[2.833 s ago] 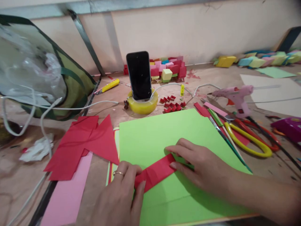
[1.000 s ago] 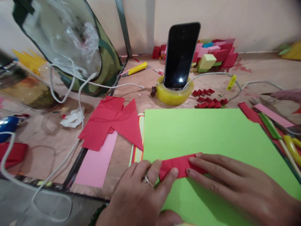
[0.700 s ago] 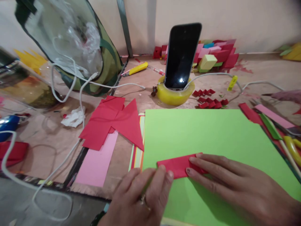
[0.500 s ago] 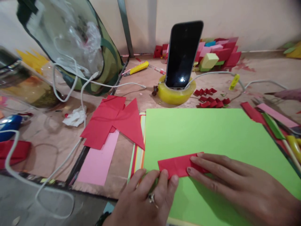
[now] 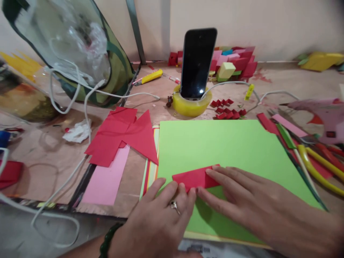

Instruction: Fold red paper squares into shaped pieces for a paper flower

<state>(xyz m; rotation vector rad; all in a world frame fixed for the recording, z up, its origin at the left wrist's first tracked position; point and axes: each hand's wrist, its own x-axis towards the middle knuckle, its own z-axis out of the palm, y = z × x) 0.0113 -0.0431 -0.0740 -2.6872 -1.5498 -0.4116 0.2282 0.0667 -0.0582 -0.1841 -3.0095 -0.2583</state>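
Note:
A folded strip of red paper [image 5: 192, 179] lies slantwise on a large green sheet [image 5: 206, 143], which tops a stack of coloured paper. My left hand [image 5: 163, 211], with a ring and a dark green bracelet, has its fingers bent and its fingertips together on the strip's lower left edge. From the right, my right hand [image 5: 239, 200] grips the strip's right part, with fingertips on its upper edge and the thumb at its lower edge. The fingers cover the right end of the strip. Left of the stack lie cut red papers [image 5: 113, 134], partly over a pink strip [image 5: 107, 182].
A phone [image 5: 198, 64] stands in a yellow tape roll [image 5: 190, 105]. Zigzag red pieces [image 5: 228, 113] lie beside it. A yellow cutter [image 5: 150, 77], a white cable [image 5: 85, 111] and a green bag [image 5: 118, 86] are left. Yellow-handled scissors [image 5: 309, 165] and a pink glue gun [image 5: 330, 118] lie right.
The view has shifted right, bringing the glue gun and scissors into fuller sight. My right thumb has slid left along the strip's lower edge, closer to my left fingertips.

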